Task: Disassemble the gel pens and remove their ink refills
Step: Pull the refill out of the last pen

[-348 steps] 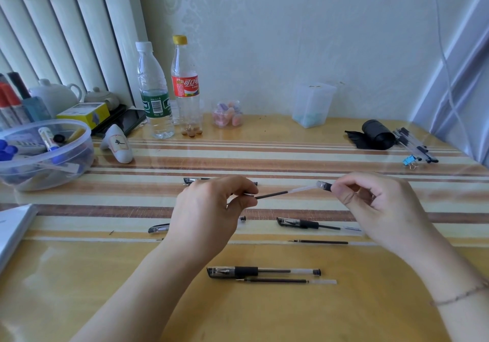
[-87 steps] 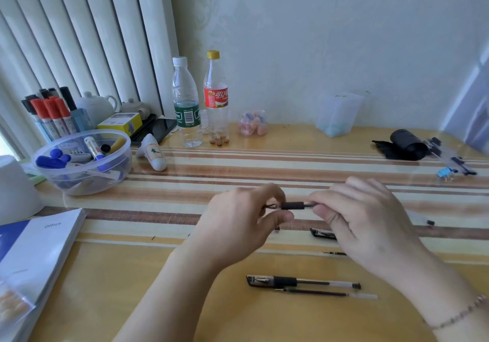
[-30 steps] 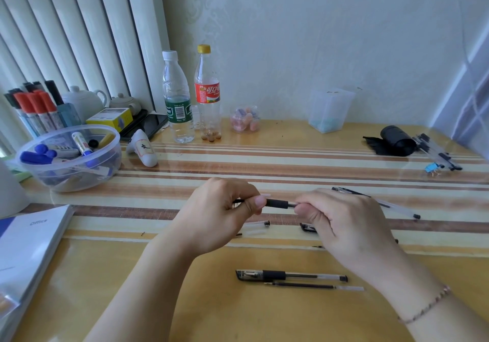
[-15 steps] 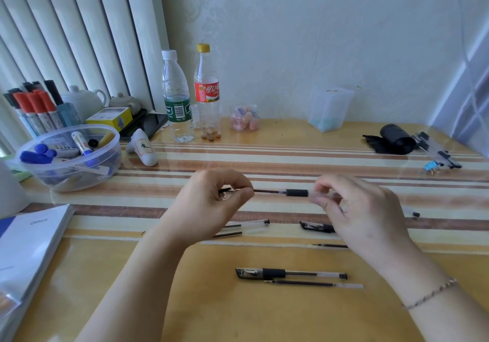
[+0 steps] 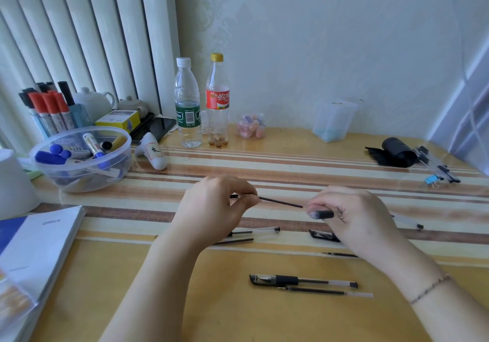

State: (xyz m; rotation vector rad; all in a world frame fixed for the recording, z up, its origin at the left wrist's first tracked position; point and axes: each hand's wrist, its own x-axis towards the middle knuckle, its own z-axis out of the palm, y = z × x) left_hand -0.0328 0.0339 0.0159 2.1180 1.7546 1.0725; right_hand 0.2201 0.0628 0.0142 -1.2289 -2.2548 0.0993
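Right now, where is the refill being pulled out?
Head view, centre: the ink refill spans the gap between the left hand and right hand, above the striped table.

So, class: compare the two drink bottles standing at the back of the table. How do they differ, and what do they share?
The water bottle has a white cap; the cola bottle has a yellow one. The water bottle wears a green label low on its body; the cola bottle wears a red label higher up. The water bottle looks wider, the cola bottle slimmer and slightly taller. Both are clear plastic, capped, upright, side by side near the wall.

black refill [image 5: 280,202] (thin) drawn clear of barrel [image 5: 321,214].
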